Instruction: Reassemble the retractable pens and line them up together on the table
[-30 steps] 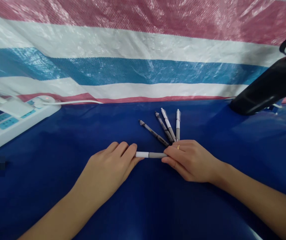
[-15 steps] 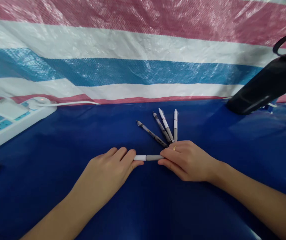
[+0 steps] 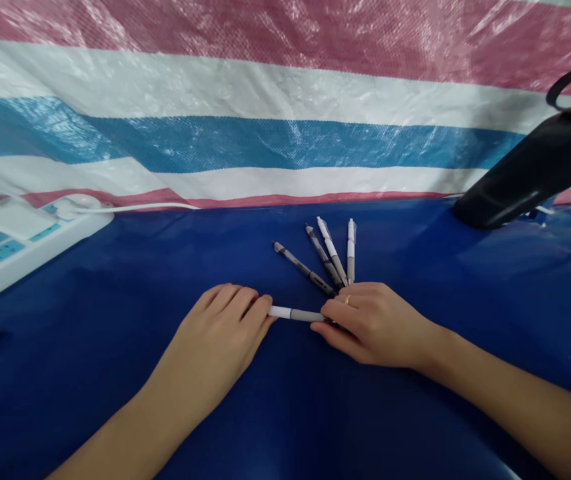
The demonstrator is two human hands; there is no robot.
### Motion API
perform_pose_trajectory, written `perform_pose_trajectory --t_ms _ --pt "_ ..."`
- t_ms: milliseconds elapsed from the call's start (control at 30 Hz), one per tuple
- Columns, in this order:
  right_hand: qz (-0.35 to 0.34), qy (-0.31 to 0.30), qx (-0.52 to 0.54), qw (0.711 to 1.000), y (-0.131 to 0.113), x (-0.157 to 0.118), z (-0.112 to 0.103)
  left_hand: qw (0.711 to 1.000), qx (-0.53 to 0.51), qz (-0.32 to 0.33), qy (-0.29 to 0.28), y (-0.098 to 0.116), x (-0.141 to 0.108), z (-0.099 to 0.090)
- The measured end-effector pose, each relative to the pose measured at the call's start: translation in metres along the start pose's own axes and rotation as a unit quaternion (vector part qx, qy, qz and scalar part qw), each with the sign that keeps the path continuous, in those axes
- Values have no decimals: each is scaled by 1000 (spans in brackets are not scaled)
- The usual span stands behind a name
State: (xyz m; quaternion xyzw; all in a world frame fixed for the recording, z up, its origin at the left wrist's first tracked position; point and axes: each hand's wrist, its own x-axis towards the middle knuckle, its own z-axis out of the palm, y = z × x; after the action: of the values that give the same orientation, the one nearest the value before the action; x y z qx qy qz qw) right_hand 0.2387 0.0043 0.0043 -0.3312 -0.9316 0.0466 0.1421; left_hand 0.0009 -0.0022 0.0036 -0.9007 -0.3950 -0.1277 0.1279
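Note:
A white and grey pen (image 3: 295,314) lies crosswise between my two hands. Its white end is pinched by my left hand (image 3: 230,323), fingers closed. The fingers of my right hand (image 3: 365,323), which wears a ring, are closed on the grey end. Just beyond my right hand, several pens fan out on the blue surface: a dark pen (image 3: 305,269) at the left, another dark pen (image 3: 325,255), a white and grey pen (image 3: 332,248) and a second white one (image 3: 351,247). Their near ends meet close to my right fingers and are partly hidden.
A white power strip (image 3: 40,250) with plugs and a white cable (image 3: 150,206) is at the left. At the back right stands a black bottle (image 3: 525,167). Behind the blue tabletop (image 3: 165,260) hangs a striped plastic sheet (image 3: 265,143).
The pen has tilted slightly, its white end now a little higher. My left hand's fingers have shifted slightly up, and the right thumb has moved slightly left. The fanned pens have stayed put.

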Motion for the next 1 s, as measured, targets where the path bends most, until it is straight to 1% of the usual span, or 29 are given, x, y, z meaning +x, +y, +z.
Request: perform_pose_trajectory --t_ms 200,367,533,767,1000 --pt "30 7 -10 999 1 -1 1 999 -16 27 22 3 0 -3" --pt "62 4 -14 998 0 1 2 998 -36 49 25 6 -2 -8" --pt "89 5 -27 996 2 1 2 996 -48 69 11 11 -1 -7" --pt "115 -10 -39 993 4 1 5 995 -74 62 4 12 2 -5" --pt "105 -40 -25 993 3 1 4 996 -69 61 7 12 1 -5"
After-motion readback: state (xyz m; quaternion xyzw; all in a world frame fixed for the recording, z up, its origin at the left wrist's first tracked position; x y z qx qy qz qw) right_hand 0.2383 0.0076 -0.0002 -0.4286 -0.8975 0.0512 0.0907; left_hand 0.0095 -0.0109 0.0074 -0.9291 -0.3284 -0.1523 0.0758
